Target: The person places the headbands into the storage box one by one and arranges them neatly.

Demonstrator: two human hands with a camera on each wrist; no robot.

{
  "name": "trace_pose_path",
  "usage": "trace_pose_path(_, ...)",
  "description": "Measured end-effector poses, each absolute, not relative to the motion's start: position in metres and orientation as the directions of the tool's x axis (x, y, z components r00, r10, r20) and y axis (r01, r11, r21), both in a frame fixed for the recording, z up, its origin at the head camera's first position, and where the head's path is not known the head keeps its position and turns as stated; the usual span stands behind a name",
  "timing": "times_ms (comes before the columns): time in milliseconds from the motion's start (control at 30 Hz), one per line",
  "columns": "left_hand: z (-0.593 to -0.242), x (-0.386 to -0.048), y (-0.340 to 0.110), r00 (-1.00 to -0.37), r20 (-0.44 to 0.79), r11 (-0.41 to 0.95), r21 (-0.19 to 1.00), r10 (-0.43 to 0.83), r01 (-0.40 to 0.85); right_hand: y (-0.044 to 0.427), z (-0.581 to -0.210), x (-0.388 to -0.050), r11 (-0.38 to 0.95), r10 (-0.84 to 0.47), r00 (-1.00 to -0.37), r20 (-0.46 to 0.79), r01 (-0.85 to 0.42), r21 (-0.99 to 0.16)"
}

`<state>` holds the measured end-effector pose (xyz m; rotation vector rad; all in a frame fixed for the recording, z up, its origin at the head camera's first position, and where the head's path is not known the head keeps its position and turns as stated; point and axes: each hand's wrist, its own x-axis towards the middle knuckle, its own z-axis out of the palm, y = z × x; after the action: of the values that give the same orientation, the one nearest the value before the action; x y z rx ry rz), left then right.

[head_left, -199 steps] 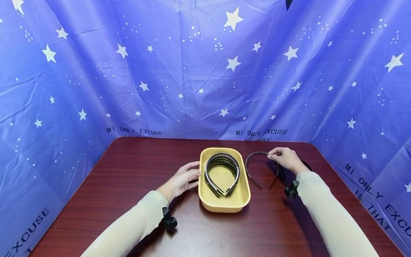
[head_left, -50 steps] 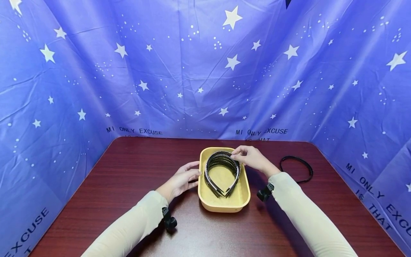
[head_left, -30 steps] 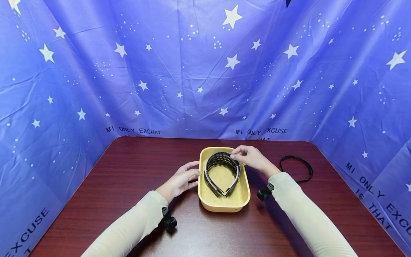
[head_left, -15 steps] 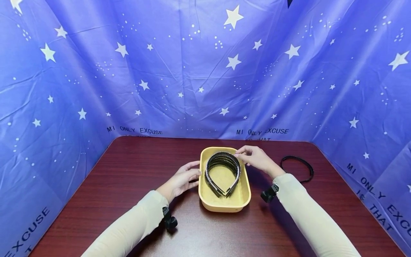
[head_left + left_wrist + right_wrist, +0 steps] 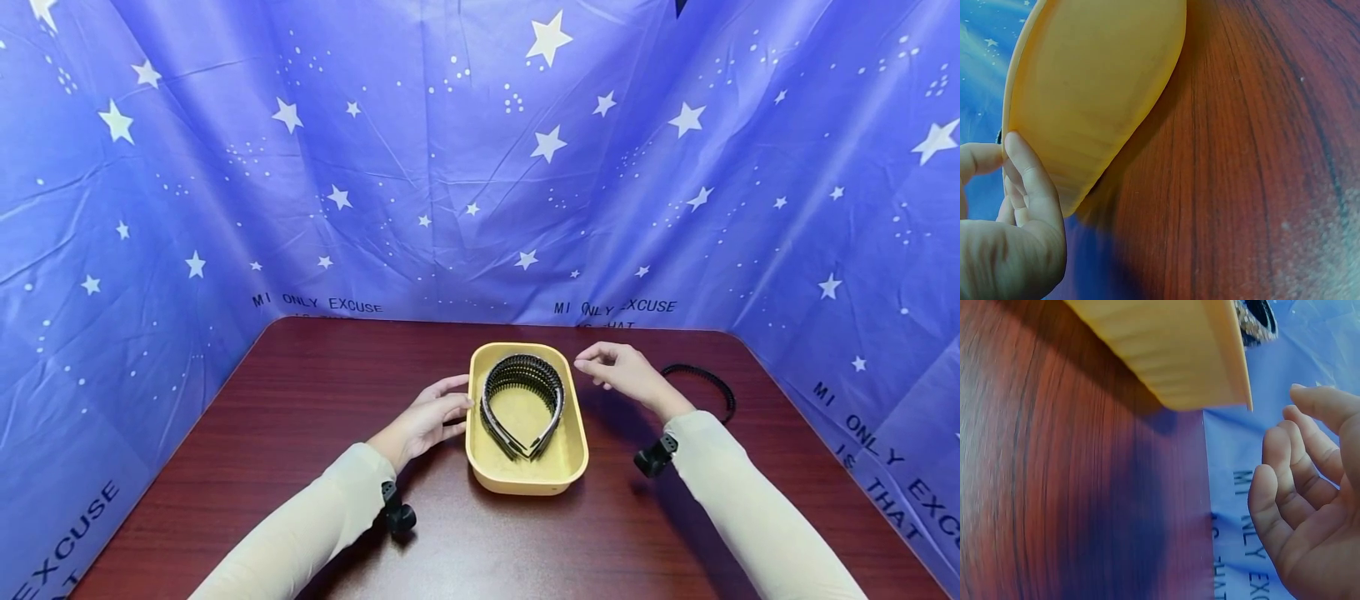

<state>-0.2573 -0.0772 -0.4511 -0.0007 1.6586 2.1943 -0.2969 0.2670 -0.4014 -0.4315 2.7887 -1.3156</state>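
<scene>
A pale yellow rectangular bin (image 5: pixel 525 475) stands on the table, seen in all three views. Inside it, several dark toothed headbands (image 5: pixel 525 367) are nested together, their ends pointing toward the near side. My left hand (image 5: pixel 427 421) touches the bin's left side with relaxed fingers; in the left wrist view its fingertips rest at the wall and rim. Just right of the bin, my right hand (image 5: pixel 630 375) is off the headbands, fingers loosely bent and holding nothing, as the right wrist view shows. Beyond it lies another black headband (image 5: pixel 716 385), partly hidden by the hand.
The dark red wooden table (image 5: pixel 300 400) has rounded far corners. A blue star-patterned cloth (image 5: pixel 420 167) hangs behind it and along both sides. A small black camera is strapped to each sleeve at the wrist.
Earlier my right hand pinched a headband right of the bin, then held it at the stack inside. It has let go and moved right, toward the remaining headband. My left hand stays put.
</scene>
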Motion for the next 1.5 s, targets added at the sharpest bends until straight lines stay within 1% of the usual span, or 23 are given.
trace_pose_path(233, -0.449, -0.257, -0.077, -0.926, -0.226, -0.230, 0.925, 0.302, -0.301, 0.286, -0.396, -0.292, 0.612, -0.231, -0.968, 0.102, -0.226, -0.758)
trace_pose_path(567, -0.450, -0.258, -0.077, -0.926, -0.231, -0.224, 0.926, 0.299, -0.303, 0.314, -0.399, -0.290, 0.651, -0.200, -0.975, 0.097, -0.206, -0.731)
trace_pose_path(800, -0.450, -0.258, -0.077, -0.927, -0.227, -0.222, 0.928, 0.300, -0.299, 0.341, -0.400, -0.290, 0.691, -0.144, -0.986, 0.082, -0.160, -0.705)
trace_pose_path(1000, -0.450, -0.259, -0.077, -0.925, -0.224, -0.225, 0.927, 0.307, -0.300, 0.368, -0.401, -0.288, 0.722, -0.093, -0.989, 0.112, -0.144, -0.676)
trace_pose_path(1167, -0.451, -0.258, -0.077, -0.923, -0.227, -0.228, 0.925, 0.309, -0.304, 0.389, -0.404, -0.285, 0.769, -0.042, -0.992, 0.122, -0.110, -0.629)
trace_pose_path(1500, -0.449, -0.256, -0.078, -0.925, -0.226, -0.224, 0.927, 0.306, -0.301, 0.423, -0.408, -0.279, 0.767, 0.044, -0.999, 0.027, 0.017, -0.641)
